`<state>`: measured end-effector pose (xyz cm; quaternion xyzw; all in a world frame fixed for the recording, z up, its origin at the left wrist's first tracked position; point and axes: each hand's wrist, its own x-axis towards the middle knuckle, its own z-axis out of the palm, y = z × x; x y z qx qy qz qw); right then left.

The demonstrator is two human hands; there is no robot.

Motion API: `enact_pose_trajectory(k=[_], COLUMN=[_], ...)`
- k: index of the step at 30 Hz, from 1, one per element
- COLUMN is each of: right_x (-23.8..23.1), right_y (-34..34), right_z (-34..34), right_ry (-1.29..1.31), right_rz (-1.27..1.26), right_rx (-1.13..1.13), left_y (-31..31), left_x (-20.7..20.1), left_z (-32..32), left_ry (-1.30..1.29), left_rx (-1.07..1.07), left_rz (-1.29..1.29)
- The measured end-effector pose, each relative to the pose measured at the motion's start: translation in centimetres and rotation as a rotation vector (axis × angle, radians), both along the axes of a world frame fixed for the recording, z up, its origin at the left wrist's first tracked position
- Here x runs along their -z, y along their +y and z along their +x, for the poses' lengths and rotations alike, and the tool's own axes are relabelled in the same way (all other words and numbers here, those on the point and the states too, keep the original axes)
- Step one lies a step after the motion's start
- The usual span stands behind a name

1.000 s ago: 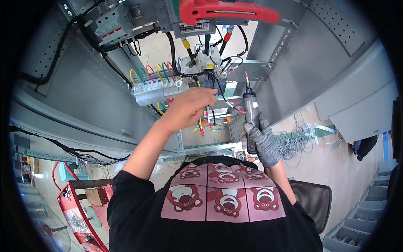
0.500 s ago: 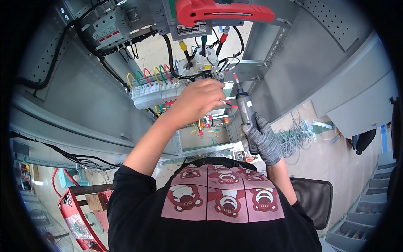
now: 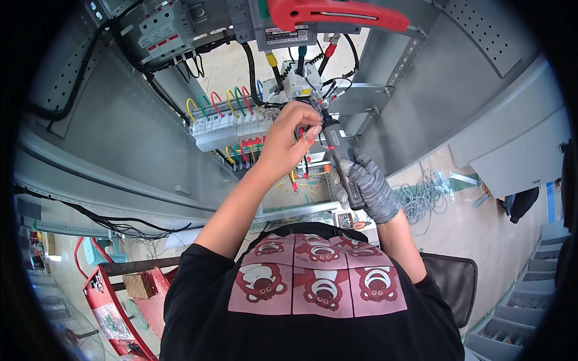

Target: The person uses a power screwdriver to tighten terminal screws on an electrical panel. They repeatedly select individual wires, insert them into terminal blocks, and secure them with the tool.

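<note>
My right hand [image 3: 371,188], in a grey knit glove, is closed around the grey and black body of a cordless screwdriver [image 3: 336,137]. The tool points up and away, its front end among the wiring at the small white meter-like blocks [image 3: 299,86]. Beside it, my bare left hand [image 3: 289,137] has its fingers bent and thumb pressed in, close to the screwdriver's nose. A thin wire with a red end [image 3: 330,147] pokes out past the thumb, across the tool. The fingers partly hide what they grip and the bit's tip.
A grey metal cabinet surrounds my hands. A row of white breakers [image 3: 226,131] with coloured wire loops lies left, and a red handle [image 3: 337,14] spans the top. Cables coil on the floor [image 3: 421,195] at right; a red cart [image 3: 111,310] stands lower left.
The screwdriver has moved up and left, its front end now among the wiring beside my left hand. My left hand has turned, its thumb now showing, and the view has shifted slightly.
</note>
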<state>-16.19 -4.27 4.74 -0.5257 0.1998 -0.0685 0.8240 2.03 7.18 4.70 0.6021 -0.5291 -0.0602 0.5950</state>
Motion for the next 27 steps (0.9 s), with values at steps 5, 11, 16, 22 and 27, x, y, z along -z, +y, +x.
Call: enact_pose_trajectory(k=[5, 11, 16, 22, 27], right_x=[-0.1, -0.2, -0.9, -0.6, -0.2], right_y=[0.0, -0.6, -0.2, -0.6, -0.8], right_z=[0.6, 0.8, 0.5, 0.4, 0.2], right_ry=[-0.021, -0.005, -0.034, -0.029, 0.042], right_rz=[0.026, -0.087, 0.028, 0.06, -0.062], right_rx=[0.005, 0.036, -0.006, -0.003, -0.011], left_y=[0.1, 0.5, -1.9, -2.0, -2.9], left_x=[0.1, -2.8, -5.2, -5.6, -5.9], left_z=[-0.9, 1.7, 4.5, 3.8, 3.4], left_ry=[0.061, -0.633, -1.059, -0.913, -1.013], left_rx=[0.001, -0.298, -0.458, -0.576, -0.671], left_rz=[0.037, 0.095, 0.105, 0.3, 0.453])
